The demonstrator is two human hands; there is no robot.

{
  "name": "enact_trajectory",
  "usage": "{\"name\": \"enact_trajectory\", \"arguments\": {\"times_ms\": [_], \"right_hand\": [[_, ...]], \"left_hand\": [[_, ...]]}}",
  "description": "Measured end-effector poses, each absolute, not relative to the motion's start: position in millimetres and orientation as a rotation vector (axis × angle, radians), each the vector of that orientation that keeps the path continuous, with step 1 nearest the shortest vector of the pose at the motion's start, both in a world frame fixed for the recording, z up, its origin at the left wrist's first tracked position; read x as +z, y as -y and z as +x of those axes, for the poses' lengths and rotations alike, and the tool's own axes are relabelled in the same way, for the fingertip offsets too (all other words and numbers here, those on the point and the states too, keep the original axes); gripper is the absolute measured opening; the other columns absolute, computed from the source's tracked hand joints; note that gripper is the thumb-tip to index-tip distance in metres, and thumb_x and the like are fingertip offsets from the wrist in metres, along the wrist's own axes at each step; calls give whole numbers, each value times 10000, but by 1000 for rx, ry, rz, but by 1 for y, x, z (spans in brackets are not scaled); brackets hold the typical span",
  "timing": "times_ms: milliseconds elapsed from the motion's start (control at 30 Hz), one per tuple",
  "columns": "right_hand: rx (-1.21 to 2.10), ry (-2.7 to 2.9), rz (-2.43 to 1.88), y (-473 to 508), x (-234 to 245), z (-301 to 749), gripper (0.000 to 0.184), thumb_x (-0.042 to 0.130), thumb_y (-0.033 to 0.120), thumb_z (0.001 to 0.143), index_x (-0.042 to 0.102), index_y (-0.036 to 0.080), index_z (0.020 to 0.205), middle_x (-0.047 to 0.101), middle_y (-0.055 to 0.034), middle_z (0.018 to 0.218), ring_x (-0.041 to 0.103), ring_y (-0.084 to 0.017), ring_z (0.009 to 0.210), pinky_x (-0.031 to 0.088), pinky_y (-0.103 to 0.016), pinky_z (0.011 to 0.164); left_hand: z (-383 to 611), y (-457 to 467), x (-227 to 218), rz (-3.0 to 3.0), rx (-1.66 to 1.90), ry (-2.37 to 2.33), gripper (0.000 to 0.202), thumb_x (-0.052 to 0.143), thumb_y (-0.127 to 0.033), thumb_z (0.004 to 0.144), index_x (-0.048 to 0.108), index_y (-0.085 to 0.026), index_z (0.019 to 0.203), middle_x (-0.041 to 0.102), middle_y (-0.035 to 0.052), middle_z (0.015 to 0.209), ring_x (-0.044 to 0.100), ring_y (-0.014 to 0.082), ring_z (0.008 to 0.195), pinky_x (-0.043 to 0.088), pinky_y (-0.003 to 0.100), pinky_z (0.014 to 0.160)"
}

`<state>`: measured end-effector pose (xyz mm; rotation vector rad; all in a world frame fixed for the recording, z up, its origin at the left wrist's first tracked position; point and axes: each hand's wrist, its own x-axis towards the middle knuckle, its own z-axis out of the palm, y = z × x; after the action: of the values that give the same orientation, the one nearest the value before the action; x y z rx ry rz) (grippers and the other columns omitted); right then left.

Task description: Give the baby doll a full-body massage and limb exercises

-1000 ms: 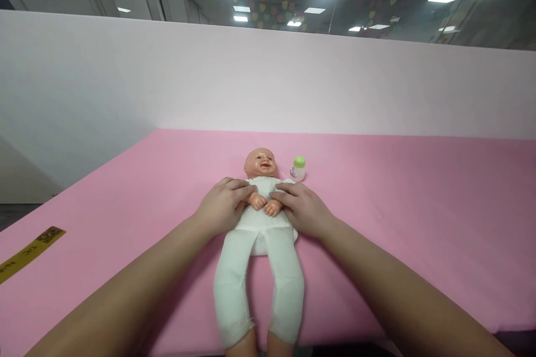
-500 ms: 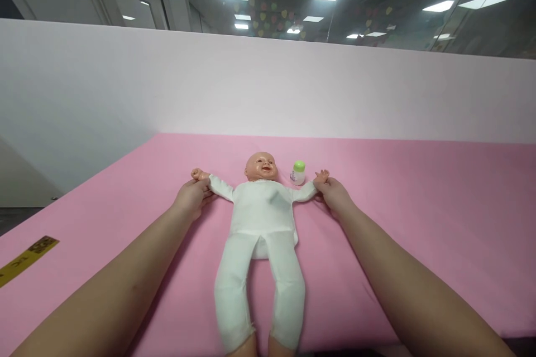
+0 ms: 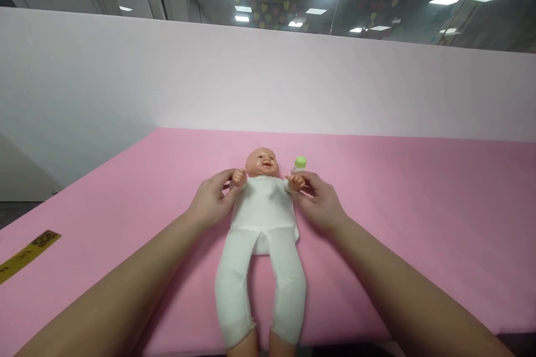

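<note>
A baby doll (image 3: 262,217) in a white suit lies on its back on the pink surface (image 3: 397,189), head away from me. My left hand (image 3: 211,201) grips the doll's arm on the left side, bent up beside its head. My right hand (image 3: 318,201) holds the doll's other arm, folded in near its shoulder. A small bottle with a green cap (image 3: 298,165) stands just right of the doll's head, behind my right hand.
A pale wall panel (image 3: 268,78) rises behind the pink surface. A yellow printed strip (image 3: 27,255) lies at the left edge. The doll's feet reach the near edge of the surface.
The doll's arms went from folded on its belly, to stretched out sideways, and are now bent in close to its head, with my hands holding them throughout.
</note>
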<state>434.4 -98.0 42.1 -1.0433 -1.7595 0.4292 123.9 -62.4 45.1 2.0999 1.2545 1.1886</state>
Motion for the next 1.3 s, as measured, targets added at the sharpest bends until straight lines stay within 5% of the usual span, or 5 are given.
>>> {"name": "enact_trajectory", "arguments": {"times_ms": [400, 633, 767, 1067, 1300], "right_hand": [[94, 2324, -1001, 103, 35, 419, 453, 653, 82, 899, 744, 297, 1287, 638, -62, 1456, 593, -269, 1369, 475, -487, 1199], [403, 1952, -1073, 97, 40, 436, 393, 687, 226, 940, 685, 305, 1325, 717, -29, 1329, 656, -259, 1282, 529, -477, 1139], [580, 1534, -1167, 76, 32, 465, 385, 746, 364, 919, 661, 263, 1281, 696, -72, 1363, 697, -271, 1205, 590, -473, 1053], [1160, 920, -1305, 31, -3, 507, 474, 693, 287, 933, 546, 212, 1378, 714, -150, 1276, 747, -279, 1118, 659, -492, 949], [844, 1166, -1185, 48, 12, 488, 592, 781, 423, 902, 518, 281, 1412, 658, -109, 1413, 712, -278, 1176, 627, -496, 989]], "left_hand": [[138, 70, 38, 2695, 760, -1242, 423, 483, -344, 1042, 652, -295, 1426, 646, 29, 1479, 594, 275, 1377, 506, 432, 1124], [128, 59, 39, 2184, 1049, -1292, 414, 617, -442, 974, 672, -325, 1367, 731, 36, 1323, 689, 281, 1191, 557, 410, 1008], [113, 38, 28, 1632, 1303, -1224, 374, 696, -461, 921, 687, -237, 1221, 739, 102, 1211, 711, 292, 1125, 596, 433, 947], [90, -1, 4, 771, 1292, -1174, 387, 808, -264, 829, 573, -206, 1131, 730, 133, 1079, 763, 307, 1003, 659, 500, 873], [108, 23, 23, 1165, 1443, -1106, 434, 805, -327, 811, 602, -221, 1180, 691, 96, 1187, 714, 275, 1095, 639, 448, 907]]}}
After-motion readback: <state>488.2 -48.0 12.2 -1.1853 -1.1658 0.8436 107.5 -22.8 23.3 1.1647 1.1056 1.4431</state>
